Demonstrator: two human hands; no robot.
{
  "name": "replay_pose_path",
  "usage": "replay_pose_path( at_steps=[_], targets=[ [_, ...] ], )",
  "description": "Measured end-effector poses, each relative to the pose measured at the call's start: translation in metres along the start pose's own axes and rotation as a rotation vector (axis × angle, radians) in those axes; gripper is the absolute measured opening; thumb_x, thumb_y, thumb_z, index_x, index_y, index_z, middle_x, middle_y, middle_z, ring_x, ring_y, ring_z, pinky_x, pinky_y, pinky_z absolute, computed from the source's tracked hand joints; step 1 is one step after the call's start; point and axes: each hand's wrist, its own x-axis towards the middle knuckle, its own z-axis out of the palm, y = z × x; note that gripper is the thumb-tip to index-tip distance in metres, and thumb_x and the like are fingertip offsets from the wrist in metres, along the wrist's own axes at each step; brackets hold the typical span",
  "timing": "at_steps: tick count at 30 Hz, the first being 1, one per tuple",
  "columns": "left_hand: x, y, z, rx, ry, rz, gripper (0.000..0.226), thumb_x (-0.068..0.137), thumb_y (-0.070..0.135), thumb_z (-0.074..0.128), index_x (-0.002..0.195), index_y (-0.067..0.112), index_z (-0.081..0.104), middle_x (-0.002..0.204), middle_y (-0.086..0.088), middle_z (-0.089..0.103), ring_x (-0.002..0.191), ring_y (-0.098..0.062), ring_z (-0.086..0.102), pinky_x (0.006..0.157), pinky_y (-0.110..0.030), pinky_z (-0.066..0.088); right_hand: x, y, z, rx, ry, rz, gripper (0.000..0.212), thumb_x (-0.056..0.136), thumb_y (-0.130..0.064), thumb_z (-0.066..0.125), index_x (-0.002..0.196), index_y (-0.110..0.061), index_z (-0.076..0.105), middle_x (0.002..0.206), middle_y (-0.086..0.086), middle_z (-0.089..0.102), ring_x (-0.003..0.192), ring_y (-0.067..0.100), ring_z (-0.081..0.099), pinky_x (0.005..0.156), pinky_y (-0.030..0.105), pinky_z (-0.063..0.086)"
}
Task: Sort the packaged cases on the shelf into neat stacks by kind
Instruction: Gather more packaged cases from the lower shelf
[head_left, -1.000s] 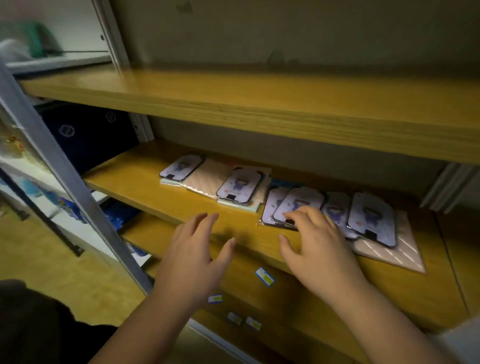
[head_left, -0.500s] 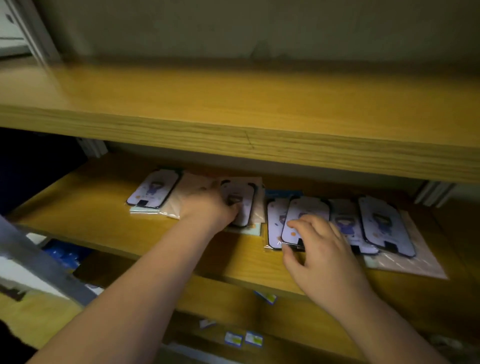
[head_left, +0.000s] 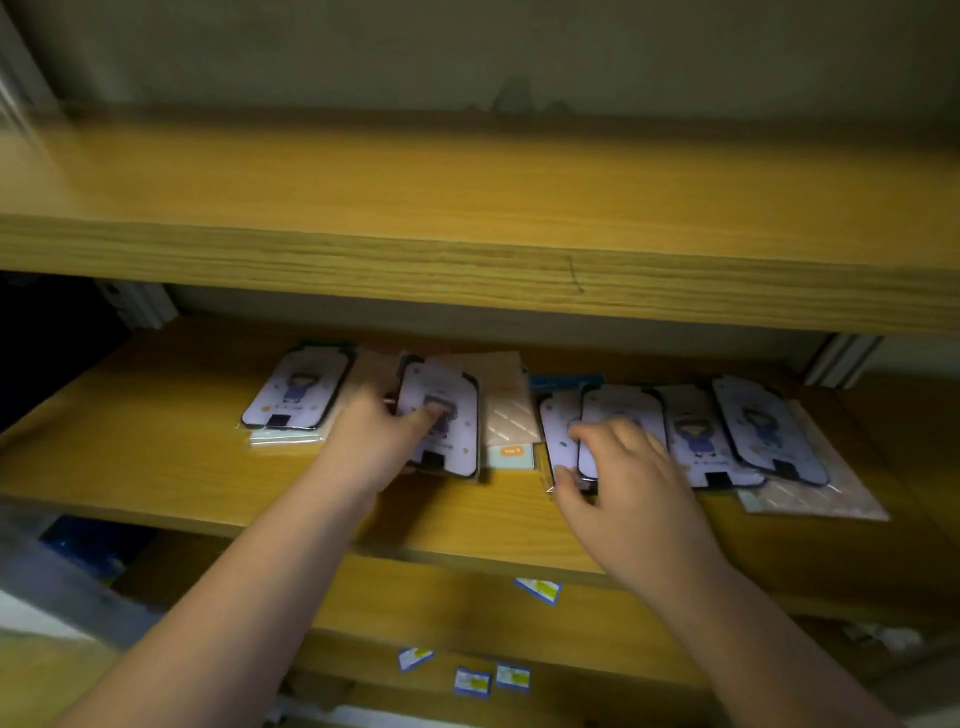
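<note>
I note the left hand (head_left: 382, 441) pinching a packaged phone case (head_left: 441, 415) mid-shelf (head_left: 156, 467); right hand (head_left: 631, 488) gripping the fanned row's (head_left: 691, 431) near corner; sleeves look light, stiff, slippery; take them by the edges.

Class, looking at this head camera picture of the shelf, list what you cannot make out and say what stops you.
1. Head view: the lower part of the middle case is covered by the left hand.
2. Head view: the case under the right hand is mostly covered, so its print is unclear.
3. Head view: text on the small labels on the lower shelf edge is too small.
4. Head view: the upper shelf hides the back of the lower shelf.
</note>
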Motion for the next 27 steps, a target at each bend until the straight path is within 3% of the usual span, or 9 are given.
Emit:
replay_pose_path(
  at_steps=[2, 5, 8, 12, 14, 19, 23, 25, 27],
  targets=[
    [-0.010, -0.012, -0.009, -0.141, 0.029, -0.056, 0.020, 0.088, 0.035, 0.074, 0.099, 0.035, 0.057, 0.104, 0.001, 0.068, 0.093, -0.021, 0.066, 0.064, -0.037, 0.054, 0.014, -0.010, 0.002, -0.008, -0.005, 0.012, 0.042, 0.092, -0.044, 0.053, 0.127, -0.020, 0.060, 0.118, 0.004, 0.064, 0.111, 0.026, 0.057, 0.088, 0.038, 0.048],
    [-0.023, -0.029, -0.023, -0.325, 0.050, -0.130, 0.017, 0.090, 0.030, 0.073, 0.096, 0.038, 0.058, 0.100, -0.001, 0.072, 0.091, -0.024, 0.071, 0.061, -0.035, 0.054, 0.047, -0.029, 0.009, -0.079, -0.043, 0.034, 0.043, 0.092, -0.048, 0.050, 0.116, -0.015, 0.062, 0.106, 0.011, 0.067, 0.100, 0.032, 0.062, 0.072, 0.035, 0.046],
    [-0.034, -0.040, -0.034, -0.416, 0.065, -0.156, 0.017, 0.092, 0.023, 0.071, 0.104, 0.032, 0.063, 0.091, -0.002, 0.079, 0.084, -0.023, 0.075, 0.063, -0.039, 0.057, 0.077, -0.046, 0.024, -0.203, -0.195, 0.089, 0.066, 0.093, -0.065, 0.040, 0.126, -0.010, 0.057, 0.114, 0.015, 0.066, 0.101, 0.033, 0.062, 0.079, 0.035, 0.050],
    [-0.044, -0.046, -0.042, -0.470, 0.052, -0.163, 0.020, 0.094, 0.017, 0.067, 0.110, 0.026, 0.061, 0.092, -0.002, 0.080, 0.083, -0.026, 0.077, 0.080, -0.051, 0.057, 0.096, -0.055, 0.041, -0.300, -0.279, 0.135, 0.095, 0.082, -0.085, 0.035, 0.147, -0.015, 0.043, 0.139, 0.016, 0.053, 0.120, 0.036, 0.054, 0.094, 0.041, 0.049],
    [-0.047, -0.048, -0.045, -0.481, 0.034, -0.137, 0.018, 0.095, 0.016, 0.065, 0.110, 0.027, 0.061, 0.089, 0.000, 0.080, 0.081, -0.023, 0.078, 0.071, -0.044, 0.059, 0.103, -0.054, 0.044, -0.296, -0.340, 0.159, 0.099, 0.081, -0.086, 0.039, 0.150, -0.016, 0.041, 0.146, 0.016, 0.049, 0.126, 0.036, 0.051, 0.099, 0.042, 0.047],
    [-0.048, -0.044, -0.052, -0.495, 0.007, -0.091, 0.020, 0.096, 0.017, 0.065, 0.108, 0.031, 0.060, 0.088, 0.005, 0.080, 0.084, -0.019, 0.077, 0.073, -0.040, 0.059, 0.111, -0.055, 0.037, 0.057, -0.414, 0.239, 0.078, 0.073, -0.073, 0.070, 0.127, -0.018, 0.064, 0.115, 0.005, 0.069, 0.093, 0.021, 0.066, 0.082, 0.033, 0.055],
    [-0.047, -0.042, -0.057, -0.499, -0.021, -0.069, 0.020, 0.095, 0.016, 0.066, 0.111, 0.027, 0.061, 0.091, 0.003, 0.080, 0.085, -0.020, 0.077, 0.074, -0.040, 0.059, 0.112, -0.059, 0.030, 0.191, -0.463, 0.309, 0.083, 0.075, -0.061, 0.078, 0.140, -0.015, 0.055, 0.141, 0.010, 0.058, 0.122, 0.030, 0.057, 0.089, 0.032, 0.047],
    [-0.046, -0.039, -0.059, -0.505, -0.036, -0.062, 0.020, 0.095, 0.016, 0.066, 0.112, 0.026, 0.062, 0.094, 0.001, 0.080, 0.087, -0.020, 0.077, 0.076, -0.041, 0.059, 0.111, -0.060, 0.030, 0.265, -0.469, 0.330, 0.072, 0.083, -0.056, 0.073, 0.138, -0.013, 0.057, 0.139, 0.012, 0.058, 0.122, 0.030, 0.056, 0.093, 0.033, 0.047],
    [-0.044, -0.037, -0.060, -0.495, -0.044, -0.043, 0.019, 0.095, 0.015, 0.065, 0.112, 0.024, 0.063, 0.095, 0.001, 0.080, 0.089, -0.019, 0.077, 0.082, -0.044, 0.059, 0.108, -0.061, 0.031, 0.349, -0.396, 0.325, 0.053, 0.092, -0.047, 0.066, 0.130, -0.011, 0.062, 0.126, 0.011, 0.063, 0.106, 0.027, 0.060, 0.084, 0.032, 0.048]
  ],
)
